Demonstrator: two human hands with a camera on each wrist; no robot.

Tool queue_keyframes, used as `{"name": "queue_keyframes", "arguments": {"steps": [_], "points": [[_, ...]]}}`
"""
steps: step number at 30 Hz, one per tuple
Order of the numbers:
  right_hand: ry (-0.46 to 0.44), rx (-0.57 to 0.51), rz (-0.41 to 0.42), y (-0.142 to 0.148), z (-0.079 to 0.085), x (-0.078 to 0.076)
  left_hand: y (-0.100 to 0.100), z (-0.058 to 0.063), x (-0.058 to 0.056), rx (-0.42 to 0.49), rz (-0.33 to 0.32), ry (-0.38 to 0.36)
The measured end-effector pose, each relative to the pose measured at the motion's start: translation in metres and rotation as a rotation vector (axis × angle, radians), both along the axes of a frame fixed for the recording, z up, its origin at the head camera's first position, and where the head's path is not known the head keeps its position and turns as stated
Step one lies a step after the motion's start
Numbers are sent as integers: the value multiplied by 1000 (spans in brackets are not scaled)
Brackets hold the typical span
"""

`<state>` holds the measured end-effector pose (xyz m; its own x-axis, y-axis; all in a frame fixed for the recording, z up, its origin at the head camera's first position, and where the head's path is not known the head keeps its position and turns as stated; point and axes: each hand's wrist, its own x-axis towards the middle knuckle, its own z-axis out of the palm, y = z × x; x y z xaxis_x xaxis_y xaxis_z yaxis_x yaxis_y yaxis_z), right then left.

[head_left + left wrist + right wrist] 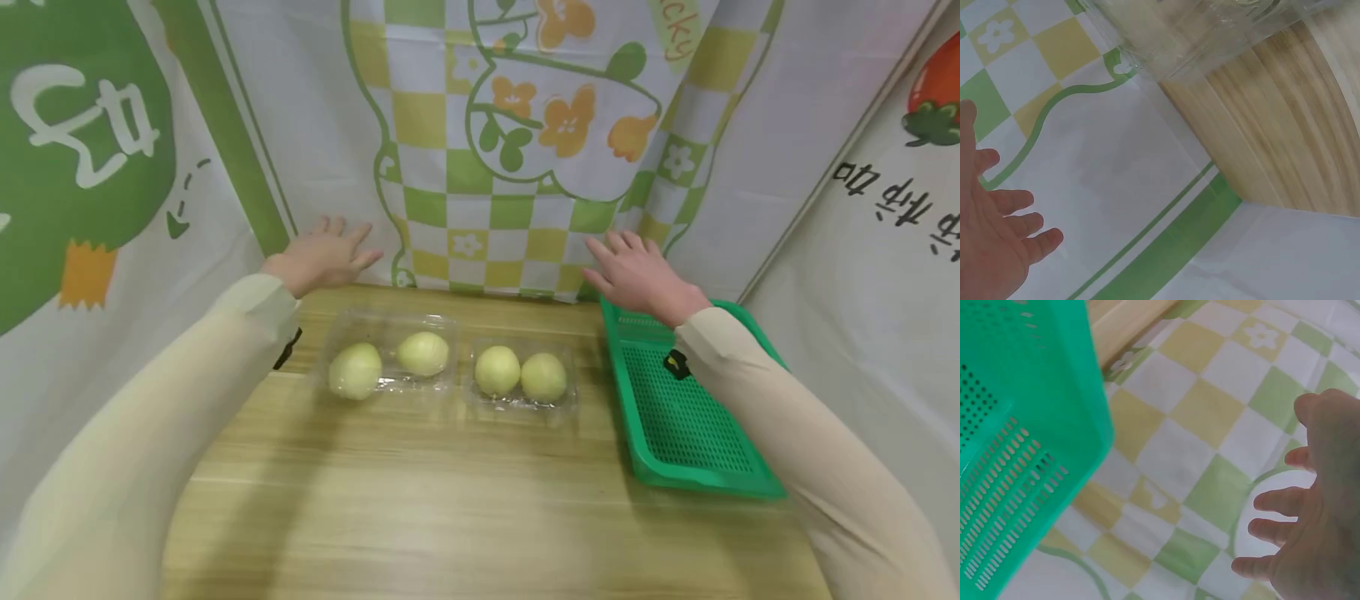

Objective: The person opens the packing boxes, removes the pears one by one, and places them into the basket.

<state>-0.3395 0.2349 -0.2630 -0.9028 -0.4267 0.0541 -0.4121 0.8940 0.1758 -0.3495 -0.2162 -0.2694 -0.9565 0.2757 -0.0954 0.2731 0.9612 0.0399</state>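
My left hand [322, 254] hovers with spread fingers in front of the back curtain, beyond a clear plastic container [390, 327]. Inside that container lie two pale yellow-green round fruits, a left one [356, 372] and a right one [423, 353]. A smaller clear container [525, 404] beside it holds two more such fruits, one on the left [497, 371] and one on the right [543, 377]. Fingers apart, my right hand [637, 273] is held above the far end of a green plastic basket [693, 477]. Neither hand holds anything.
The containers and basket stand on a wooden table [450, 517]. Behind its far edge hangs a checkered curtain [487, 225]. Printed white cloth walls [210, 283] close in the left and right sides. In the left wrist view, a container edge [1191, 56] overhangs the wood at the top.
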Motion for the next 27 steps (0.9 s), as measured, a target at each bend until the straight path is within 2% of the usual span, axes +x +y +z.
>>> {"name": "queue_keyframes", "arguments": {"steps": [4,14,27], "points": [[24,-35,38,-9,6,6,-6,0,2,34,-6,-2],[92,-83,128,-36,13,25,-17,0,11,121,36,-10],[147,-199,245,-66,18,59,-29,-15,20,299,9,18]]}}
